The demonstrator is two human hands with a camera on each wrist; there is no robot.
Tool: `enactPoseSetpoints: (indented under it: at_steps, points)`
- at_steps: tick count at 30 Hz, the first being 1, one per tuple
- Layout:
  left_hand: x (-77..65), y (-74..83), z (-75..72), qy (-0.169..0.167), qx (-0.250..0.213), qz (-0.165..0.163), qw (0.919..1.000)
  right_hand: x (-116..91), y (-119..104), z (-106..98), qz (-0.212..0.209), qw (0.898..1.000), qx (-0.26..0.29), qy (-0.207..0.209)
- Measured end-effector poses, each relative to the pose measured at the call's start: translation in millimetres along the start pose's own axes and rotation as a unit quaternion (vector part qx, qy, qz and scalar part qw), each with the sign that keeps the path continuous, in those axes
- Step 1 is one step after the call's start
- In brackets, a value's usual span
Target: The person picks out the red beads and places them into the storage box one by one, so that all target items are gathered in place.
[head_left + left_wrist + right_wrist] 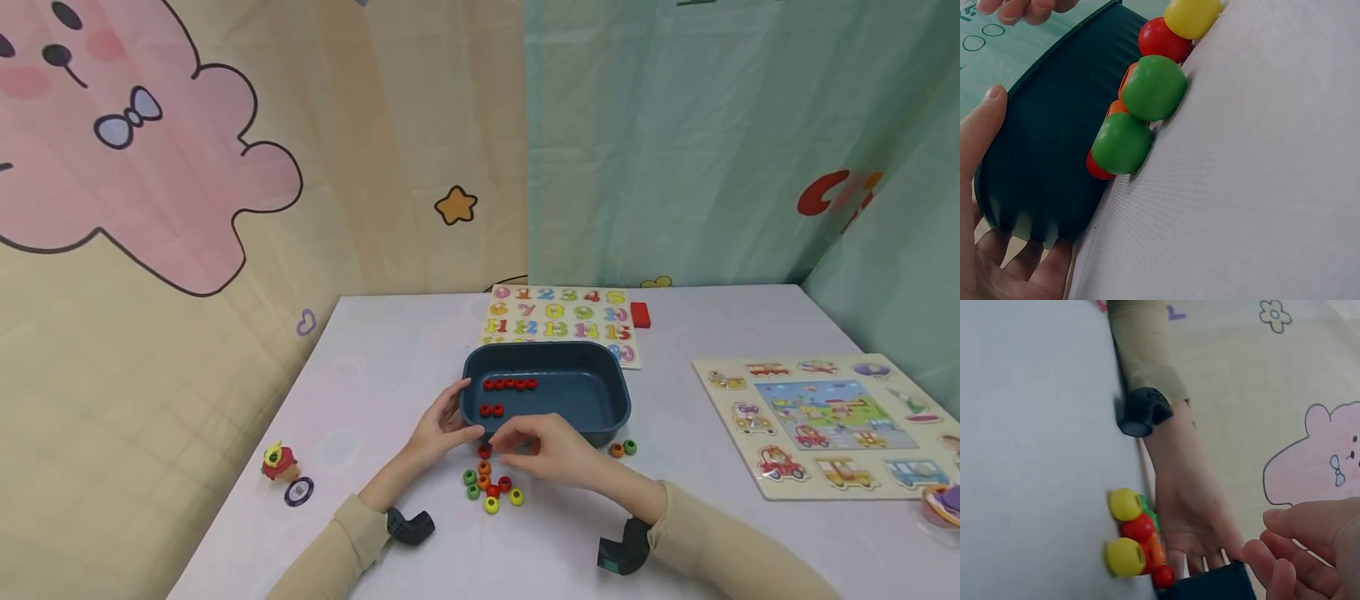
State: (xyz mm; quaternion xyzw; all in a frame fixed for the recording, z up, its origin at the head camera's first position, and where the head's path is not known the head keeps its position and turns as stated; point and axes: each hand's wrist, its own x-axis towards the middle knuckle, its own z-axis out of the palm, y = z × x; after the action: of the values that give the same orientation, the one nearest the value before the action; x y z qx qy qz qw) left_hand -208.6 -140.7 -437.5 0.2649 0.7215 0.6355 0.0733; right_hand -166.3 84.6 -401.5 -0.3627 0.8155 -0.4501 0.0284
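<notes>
A dark blue plastic basin (592, 400) stands on the table. Inside it, small red beads (510, 383) form a row of several, with two more red beads (492, 411) nearer its front. My left hand (441, 423) grips the basin's left end, thumb at the rim and fingers around the outer wall. Over the front rim hovers my right hand (551, 450), its fingers loosely bent and apart from the thumb; nothing shows between them in the right wrist view. Below the hands lie loose beads: red (505, 483), orange (483, 468), green (1154, 87) and yellow (1125, 556).
An orange bead (617, 450) and a green bead (630, 447) lie by the basin's front right corner. Behind the basin is a number board (555, 312) beside a red block (640, 315). A vehicle puzzle (832, 425) lies right; a small figure (280, 461) and round chip (299, 491) left.
</notes>
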Motion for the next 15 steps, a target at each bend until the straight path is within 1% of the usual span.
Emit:
enactPoseSetpoints:
  at_steps: [4,9,15]
  points:
    - [0.0,-1.4,-0.3,0.000,-0.001,-0.005,1.0000,-11.0,6.5,12.0,0.012,1.000,-0.014,-0.018]
    - [-0.1,-2.3,-0.6,0.003,0.002,-0.005,1.0000,-18.6,17.6,23.7,0.019,0.999,-0.034,-0.011]
    - [0.4,-2.3,-0.5,0.005,0.012,-0.011,0.9999,-21.6,26.0,34.6,0.010,0.999,-0.053,-0.009]
